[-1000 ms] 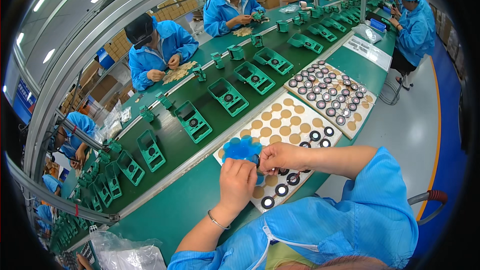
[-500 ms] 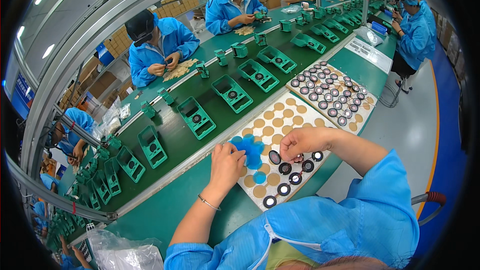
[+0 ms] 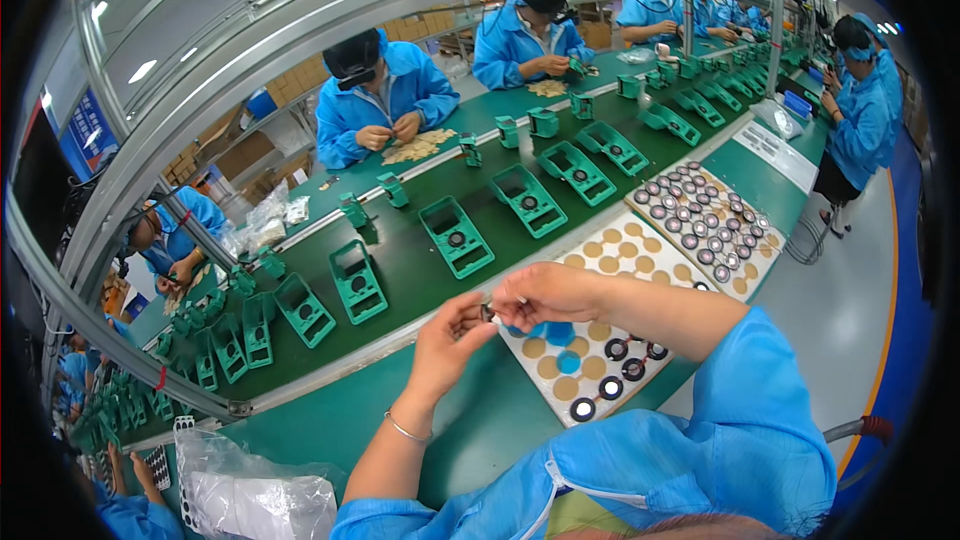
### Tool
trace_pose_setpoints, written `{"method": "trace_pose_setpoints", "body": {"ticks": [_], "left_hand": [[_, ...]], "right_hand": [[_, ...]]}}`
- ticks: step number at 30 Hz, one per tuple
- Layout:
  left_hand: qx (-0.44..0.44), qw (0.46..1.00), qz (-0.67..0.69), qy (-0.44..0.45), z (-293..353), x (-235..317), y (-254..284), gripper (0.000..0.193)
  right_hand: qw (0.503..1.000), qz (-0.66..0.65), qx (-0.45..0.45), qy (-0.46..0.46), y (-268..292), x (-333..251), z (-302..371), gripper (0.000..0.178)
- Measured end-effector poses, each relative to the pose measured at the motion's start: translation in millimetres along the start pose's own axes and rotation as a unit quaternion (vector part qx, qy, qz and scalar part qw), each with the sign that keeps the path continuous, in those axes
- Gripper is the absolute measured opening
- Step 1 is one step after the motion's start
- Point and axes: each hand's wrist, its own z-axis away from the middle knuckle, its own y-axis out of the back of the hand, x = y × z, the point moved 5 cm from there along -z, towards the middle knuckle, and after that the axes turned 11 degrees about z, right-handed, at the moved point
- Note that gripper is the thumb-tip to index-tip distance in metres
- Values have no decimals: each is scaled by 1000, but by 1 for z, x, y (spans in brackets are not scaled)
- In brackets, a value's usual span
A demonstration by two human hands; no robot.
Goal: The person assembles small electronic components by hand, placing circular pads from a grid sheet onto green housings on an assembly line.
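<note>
My left hand is raised over the front edge of the conveyor, its fingertips closed on a small dark round speaker. Right beside it, my right hand has its fingers pinched together; what lies between them is too small to make out. Beneath my hands is a white tray board with round tan recesses. Round black speakers with white centres sit along its near edge. Blue translucent discs lie on the board, partly covered by my right hand.
A second board with many round speakers lies farther right. Green plastic housings line the dark green conveyor. A clear plastic bag rests at lower left. Co-workers in blue sit across the line; a metal frame arches overhead.
Both hands have come off the board and together toward the conveyor, with a small speaker now in my left fingers. The view has shifted, so the scene sits farther right.
</note>
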Motion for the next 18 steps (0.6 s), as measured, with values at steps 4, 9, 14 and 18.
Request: {"method": "trace_pose_setpoints", "body": {"ticks": [4, 9, 14, 18], "left_hand": [[117, 945, 291, 89, 8, -17, 42, 47], [120, 913, 369, 124, 12, -49, 69, 42], [136, 902, 395, 111, 8, -55, 90, 36], [204, 910, 343, 116, 3, -66, 110, 46]], "right_hand": [[973, 183, 56, 133, -17, -4, -44, 37], [920, 334, 93, 184, -29, -2, -85, 34], [900, 372, 74, 213, -32, -11, -117, 36], [886, 378, 92, 252, -23, -11, -151, 38]]}}
